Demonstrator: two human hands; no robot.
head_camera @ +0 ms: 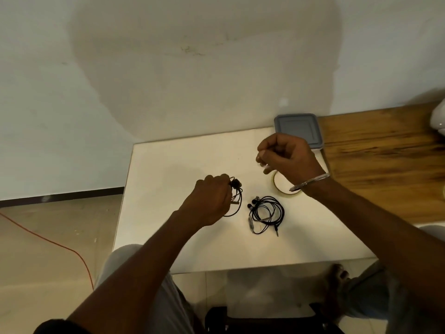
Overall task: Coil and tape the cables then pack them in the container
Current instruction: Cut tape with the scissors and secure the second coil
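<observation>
My left hand [212, 198] grips a coiled black earphone cable [236, 196] just above the white table [168, 189]; part of the coil hangs out to the right of my fingers. A second coiled black earphone cable [266, 214] lies loose on the table to the right of it. My right hand [286, 156] is raised with fingers curled, pinching a small clear piece of tape [266, 168]. Partly hidden under my right wrist lies a tape roll [280, 186]. A grey lidded container [298, 128] sits at the table's far right corner.
A wooden surface [385, 150] adjoins the table on the right, with a white object [439, 116] at its far edge. An orange cord [48, 239] runs across the floor at left. My knees and a bare foot [338, 276] show below the table's near edge.
</observation>
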